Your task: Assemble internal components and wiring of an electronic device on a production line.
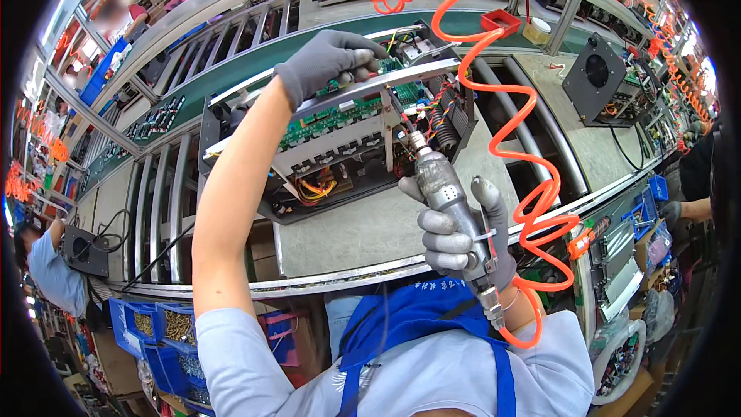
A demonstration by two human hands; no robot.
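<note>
In my gloved right hand (455, 239) is a grey pneumatic screwdriver (448, 189), the fingers wrapped round its body. Its bit points up and away, at the metal frame of an open electronics chassis (340, 177). A coiled orange air hose (532, 162) joins the tool's lower end. My left hand (328, 62), in a dark grey glove, lies over the chassis's far side, fingers curled at a metal bar (370, 81); whether they pinch anything small is hidden. Green circuit boards (332, 125) and coloured wires fill the chassis, which rests on a grey board (355, 243).
Metal conveyor rollers (158, 208) flank the grey board. Another dark unit with a fan (598, 77) stands at the right. Blue bins of screws (162, 332) hang at lower left. A red tray (500, 23) sits at the back. People work on both sides.
</note>
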